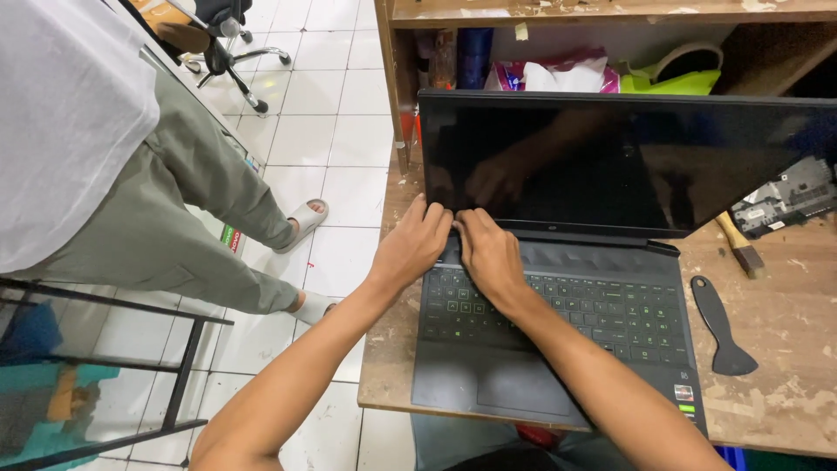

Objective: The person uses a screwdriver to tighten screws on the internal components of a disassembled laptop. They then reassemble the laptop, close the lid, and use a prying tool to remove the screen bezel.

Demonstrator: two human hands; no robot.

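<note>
A black laptop (pixel 558 349) lies open on a worn wooden table (pixel 785 366), its dark screen (pixel 610 157) switched off and its keys lit green. My left hand (pixel 414 244) and my right hand (pixel 488 253) sit side by side at the lower left corner of the screen, above the keyboard. The fingertips of both hands press against the bottom bezel near the left hinge. Neither hand holds a separate object. My forearms cross over the keyboard's left half.
A black plastic pry tool (pixel 719 323) and a wooden-handled brush (pixel 741 246) lie right of the laptop. A circuit board (pixel 785 196) sits at far right. Another person in grey trousers and sandals (pixel 166 201) sits at left on the white tiled floor, near a black metal frame (pixel 183 375).
</note>
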